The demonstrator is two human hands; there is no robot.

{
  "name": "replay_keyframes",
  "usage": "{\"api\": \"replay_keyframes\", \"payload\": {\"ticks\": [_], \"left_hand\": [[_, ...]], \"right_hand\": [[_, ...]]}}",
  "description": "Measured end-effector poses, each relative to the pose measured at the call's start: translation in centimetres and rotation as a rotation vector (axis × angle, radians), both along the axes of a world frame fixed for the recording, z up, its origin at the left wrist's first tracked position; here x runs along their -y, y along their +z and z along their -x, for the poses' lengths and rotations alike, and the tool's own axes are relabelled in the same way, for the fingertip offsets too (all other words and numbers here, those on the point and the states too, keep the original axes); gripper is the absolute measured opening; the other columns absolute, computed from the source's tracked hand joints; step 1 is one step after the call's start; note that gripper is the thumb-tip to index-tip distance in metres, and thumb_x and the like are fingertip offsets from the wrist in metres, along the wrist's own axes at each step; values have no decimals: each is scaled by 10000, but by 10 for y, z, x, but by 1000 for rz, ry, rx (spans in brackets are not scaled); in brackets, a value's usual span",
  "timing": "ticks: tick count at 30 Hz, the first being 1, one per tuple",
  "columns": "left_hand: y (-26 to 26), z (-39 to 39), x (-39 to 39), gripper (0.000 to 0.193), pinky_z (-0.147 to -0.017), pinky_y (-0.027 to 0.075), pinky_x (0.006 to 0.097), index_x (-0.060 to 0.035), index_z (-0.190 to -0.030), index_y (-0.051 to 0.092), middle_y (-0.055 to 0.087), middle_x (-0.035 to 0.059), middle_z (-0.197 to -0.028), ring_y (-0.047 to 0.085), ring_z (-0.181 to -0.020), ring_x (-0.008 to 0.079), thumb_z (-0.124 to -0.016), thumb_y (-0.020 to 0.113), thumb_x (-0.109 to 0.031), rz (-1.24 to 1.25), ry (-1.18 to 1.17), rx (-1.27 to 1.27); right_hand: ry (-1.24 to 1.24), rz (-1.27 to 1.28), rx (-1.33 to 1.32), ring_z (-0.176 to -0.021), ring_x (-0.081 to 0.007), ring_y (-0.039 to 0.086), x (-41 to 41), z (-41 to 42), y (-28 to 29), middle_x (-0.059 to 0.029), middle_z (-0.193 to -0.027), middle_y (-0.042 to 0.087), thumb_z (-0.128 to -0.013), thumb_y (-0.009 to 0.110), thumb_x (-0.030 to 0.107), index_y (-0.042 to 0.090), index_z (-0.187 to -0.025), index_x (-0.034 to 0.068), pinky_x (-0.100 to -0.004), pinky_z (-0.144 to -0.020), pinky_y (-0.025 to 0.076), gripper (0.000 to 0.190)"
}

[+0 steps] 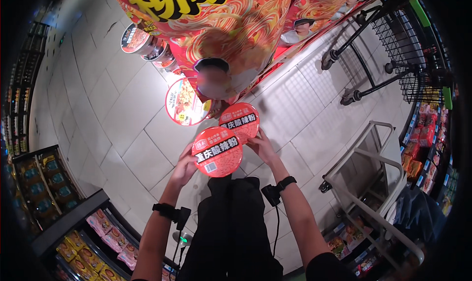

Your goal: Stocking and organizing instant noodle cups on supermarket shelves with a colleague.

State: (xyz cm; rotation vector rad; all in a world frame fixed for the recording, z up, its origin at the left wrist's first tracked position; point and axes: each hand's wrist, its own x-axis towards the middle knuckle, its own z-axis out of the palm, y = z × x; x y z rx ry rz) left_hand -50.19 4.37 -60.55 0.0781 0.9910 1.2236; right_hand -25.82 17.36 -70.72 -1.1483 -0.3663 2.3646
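Note:
My left hand [184, 171] grips the left side of a red-lidded instant noodle bowl [217, 152], with my fingers mostly hidden beneath it. The lid bears writing and a printed code. My right hand [264, 149] holds a second, matching red-lidded bowl [241, 115] by its lower right edge. The first bowl's lid overlaps part of the second in the view. Just beyond them, a larger bowl with a white, red-rimmed lid [187, 103] shows at the base of a big red display [228, 26] printed with noodles; the display hides its right part.
Several dark noodle tubs [135, 41] stand beside the display. A black wire shopping cart [396, 48] is at upper right, and a pale metal-framed trolley [363, 170] stands at right. Stocked shelves [88, 251] line the lower left. Grey floor tiles [125, 107] lie between.

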Motion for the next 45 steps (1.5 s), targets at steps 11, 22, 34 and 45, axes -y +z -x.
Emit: {"api": "replay_keyframes", "payload": {"ticks": [11, 22, 34, 45], "left_hand": [[-27, -67, -63, 497, -964, 330, 338, -33, -1280, 336, 441, 74, -1244, 421, -1148, 178, -794, 443, -48, 55, 188, -85], [-54, -87, -83, 467, -937, 324, 277, -34, -1278, 354, 457, 75, -1194, 437, -1096, 146, -944, 358, -359, 119, 45, -447], [48, -49, -49, 645, -1011, 263, 447, -128, -1399, 171, 219, 79, -1424, 284, -1265, 237, -905, 290, -526, 279, -347, -659], [367, -167, -116, 451, -915, 388, 311, -39, -1245, 430, 491, 101, -1229, 501, -1077, 190, -881, 526, -288, -586, -904, -549]], "right_hand": [[-15, -97, 377, -967, -136, 533, -17, 0, 57, -66, -1116, 527, -930, 380, 378, 383, -1293, 82, -271, -792, 450, 468], [1, -412, 579, -1077, -173, 477, -26, 6, 39, -108, -1174, 511, -920, 425, 380, 435, -1249, 22, -271, -926, 350, 486], [78, -421, 778, -1114, -251, 450, -10, -50, 121, -125, -1260, 433, -893, 337, 530, 336, -1329, 109, -384, -888, 381, 606], [-173, -645, 795, -945, -155, 574, 43, -184, 505, -81, -1000, 603, -912, 477, 269, 526, -1110, 27, -279, -810, 443, 316]]}}
